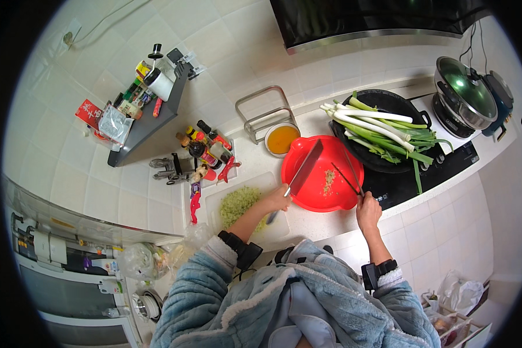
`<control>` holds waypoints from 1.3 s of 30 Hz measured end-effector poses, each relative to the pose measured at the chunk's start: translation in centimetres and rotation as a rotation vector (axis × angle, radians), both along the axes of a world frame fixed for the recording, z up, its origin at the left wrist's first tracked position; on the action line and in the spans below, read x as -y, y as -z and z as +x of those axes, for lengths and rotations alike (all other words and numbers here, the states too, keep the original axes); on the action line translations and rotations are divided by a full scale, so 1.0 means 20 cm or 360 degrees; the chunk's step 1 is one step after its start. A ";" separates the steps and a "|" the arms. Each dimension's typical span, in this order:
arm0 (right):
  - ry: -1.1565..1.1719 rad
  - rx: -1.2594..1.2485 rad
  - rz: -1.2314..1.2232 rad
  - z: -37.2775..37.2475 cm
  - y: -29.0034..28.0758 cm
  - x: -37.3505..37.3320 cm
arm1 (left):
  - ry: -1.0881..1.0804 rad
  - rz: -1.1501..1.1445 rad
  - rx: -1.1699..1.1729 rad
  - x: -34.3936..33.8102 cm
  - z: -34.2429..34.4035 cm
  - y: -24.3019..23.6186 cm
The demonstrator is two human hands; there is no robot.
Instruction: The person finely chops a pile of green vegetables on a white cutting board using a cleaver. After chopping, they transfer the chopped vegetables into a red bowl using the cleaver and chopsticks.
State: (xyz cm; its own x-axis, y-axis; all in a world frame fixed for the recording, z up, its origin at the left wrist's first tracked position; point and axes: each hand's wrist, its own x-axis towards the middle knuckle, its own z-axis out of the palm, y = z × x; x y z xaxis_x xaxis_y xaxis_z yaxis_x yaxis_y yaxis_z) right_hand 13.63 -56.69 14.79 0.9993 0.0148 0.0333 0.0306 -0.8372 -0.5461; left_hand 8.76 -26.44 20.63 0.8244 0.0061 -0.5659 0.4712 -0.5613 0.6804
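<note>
My left hand point(277, 200) grips the handle of a broad-bladed knife point(307, 165), its blade tilted over the red plastic basin point(296, 193). My right hand point(368, 210) holds a pair of dark chopsticks point(351, 180), whose tips reach into the basin. A small heap of pale minced bits point(329, 182) lies on the basin's bottom. Left of the basin, below my left hand, a white cutting board point(269, 182) carries finely chopped light-green vegetable point(239, 206). A bowl of yellow-orange liquid point(282, 140) stands behind the basin.
Leeks point(383, 122) lie in a black pan point(394, 101) on the cooktop point(397, 193). A lidded steel pot point(464, 93) stands at right. Left are bottles point(200, 149), a dark wall shelf point(156, 130) and plastic bags point(142, 261). A metal rack point(261, 113) stands against the back wall.
</note>
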 end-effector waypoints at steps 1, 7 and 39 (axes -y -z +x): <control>0.0043 0.0023 0.0058 -0.01 -0.01 0.01 | 0.0117 0.0383 0.0186 0.00 0.00 -0.01; -0.0022 0.0163 0.0232 -0.05 -0.06 0.04 | 0.0719 0.1641 0.1191 0.00 0.00 -0.09; -0.0402 0.0024 0.0828 -0.29 0.01 -0.19 | 0.0914 0.1719 0.1631 0.09 0.06 -0.15</control>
State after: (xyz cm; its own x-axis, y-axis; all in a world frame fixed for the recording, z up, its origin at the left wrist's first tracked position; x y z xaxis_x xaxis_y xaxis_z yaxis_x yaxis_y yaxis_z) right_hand 7.80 -52.93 14.54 0.9664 0.2305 0.1141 0.2054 -0.4245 -0.8818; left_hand 9.88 -28.27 23.72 0.8705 -0.4126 0.2683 -0.3490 -0.9019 -0.2546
